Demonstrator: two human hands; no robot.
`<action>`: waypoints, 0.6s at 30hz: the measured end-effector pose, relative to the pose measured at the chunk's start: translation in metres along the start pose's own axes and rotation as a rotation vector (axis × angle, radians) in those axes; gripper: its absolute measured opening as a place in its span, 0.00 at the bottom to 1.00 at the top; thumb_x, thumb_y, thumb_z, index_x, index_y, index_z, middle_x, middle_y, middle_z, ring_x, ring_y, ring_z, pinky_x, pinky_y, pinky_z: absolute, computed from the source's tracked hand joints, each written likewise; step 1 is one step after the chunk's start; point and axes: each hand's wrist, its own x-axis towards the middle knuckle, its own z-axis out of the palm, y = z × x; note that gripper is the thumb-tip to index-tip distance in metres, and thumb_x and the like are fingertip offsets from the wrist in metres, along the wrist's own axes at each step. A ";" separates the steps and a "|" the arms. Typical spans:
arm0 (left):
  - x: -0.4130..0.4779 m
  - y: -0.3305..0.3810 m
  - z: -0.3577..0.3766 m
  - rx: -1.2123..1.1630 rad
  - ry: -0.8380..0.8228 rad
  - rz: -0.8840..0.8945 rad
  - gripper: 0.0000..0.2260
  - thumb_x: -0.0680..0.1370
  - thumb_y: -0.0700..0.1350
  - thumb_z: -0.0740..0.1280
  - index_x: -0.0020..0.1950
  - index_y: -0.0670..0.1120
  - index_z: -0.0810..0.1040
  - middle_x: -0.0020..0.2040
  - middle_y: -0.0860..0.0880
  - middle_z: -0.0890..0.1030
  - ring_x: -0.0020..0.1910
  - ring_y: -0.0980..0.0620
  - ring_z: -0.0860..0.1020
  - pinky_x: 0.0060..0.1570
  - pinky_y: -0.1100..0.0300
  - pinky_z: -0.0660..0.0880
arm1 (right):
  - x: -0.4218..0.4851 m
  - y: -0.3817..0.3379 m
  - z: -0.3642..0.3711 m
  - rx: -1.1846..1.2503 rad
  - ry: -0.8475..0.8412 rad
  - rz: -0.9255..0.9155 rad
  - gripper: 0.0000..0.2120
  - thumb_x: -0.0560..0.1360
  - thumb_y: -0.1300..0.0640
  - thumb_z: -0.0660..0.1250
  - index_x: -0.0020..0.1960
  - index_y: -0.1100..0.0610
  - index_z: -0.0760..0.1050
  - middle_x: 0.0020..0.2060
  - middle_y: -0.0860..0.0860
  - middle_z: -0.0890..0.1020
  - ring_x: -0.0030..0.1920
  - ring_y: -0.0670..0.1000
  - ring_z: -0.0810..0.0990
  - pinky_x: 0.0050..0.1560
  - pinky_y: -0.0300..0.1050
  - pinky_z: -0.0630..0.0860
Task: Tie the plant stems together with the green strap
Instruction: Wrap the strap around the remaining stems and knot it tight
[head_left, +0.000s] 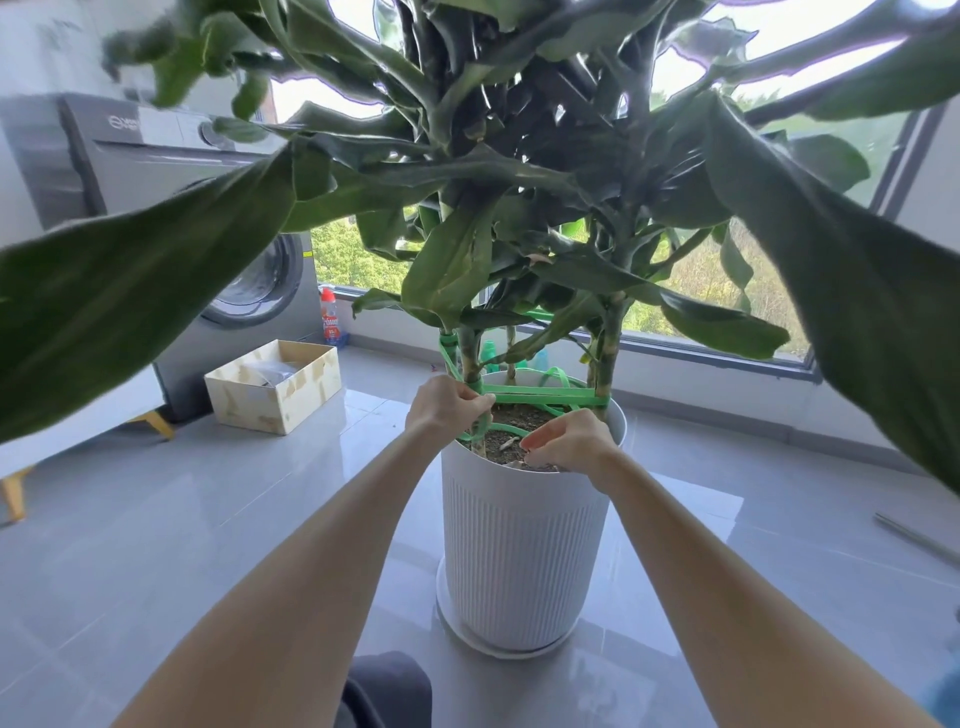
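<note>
Gripping what, the left hand (448, 408)?

— The green strap (540, 396), with its fingers curled round it right where it wraps the left stem (471, 358). That stem stands just past its fingertips.

And the right hand (571, 441)?

— Its fingers are curled, thumb and forefinger nipped together low over the soil (519, 415), inside the rim of the white pot (519, 545). A slack bow of strap sags from the left hand across to those fingertips. I judge it holds the loose run, though the pinch itself is too small to read surely.

Which way does the strap lie from there?

— Beyond both hands and a little above, taut and roughly level. Its long axis runs side to side from the left stem to the right stem (607, 338). The left hand is on it; the right hand sits just beneath its far end. Any tightening, I think, would be drawn along that line.

Counts?

— Two hands, one strap as far as I can tell, one pot. Three stems: left, right, and a back stem (511, 345) farther off between them, though leaves may hide more
</note>
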 end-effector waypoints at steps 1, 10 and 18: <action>0.001 0.000 0.000 0.011 -0.001 -0.010 0.14 0.74 0.51 0.70 0.37 0.41 0.84 0.33 0.48 0.82 0.35 0.50 0.77 0.41 0.55 0.74 | 0.001 0.000 0.001 0.026 -0.009 0.004 0.09 0.65 0.62 0.78 0.43 0.53 0.84 0.45 0.52 0.83 0.45 0.47 0.77 0.52 0.39 0.76; 0.010 -0.007 -0.002 0.030 -0.037 0.033 0.13 0.78 0.47 0.66 0.38 0.43 0.84 0.40 0.49 0.85 0.43 0.50 0.82 0.50 0.50 0.78 | 0.006 -0.004 0.011 0.215 -0.069 0.065 0.12 0.66 0.62 0.76 0.49 0.56 0.83 0.37 0.50 0.80 0.36 0.45 0.75 0.46 0.38 0.77; 0.010 -0.007 -0.001 0.063 0.009 0.072 0.10 0.77 0.47 0.67 0.43 0.43 0.85 0.42 0.48 0.85 0.40 0.50 0.80 0.46 0.51 0.79 | 0.009 -0.007 0.024 0.222 0.040 -0.077 0.14 0.71 0.53 0.73 0.55 0.55 0.81 0.45 0.48 0.82 0.43 0.43 0.76 0.39 0.33 0.70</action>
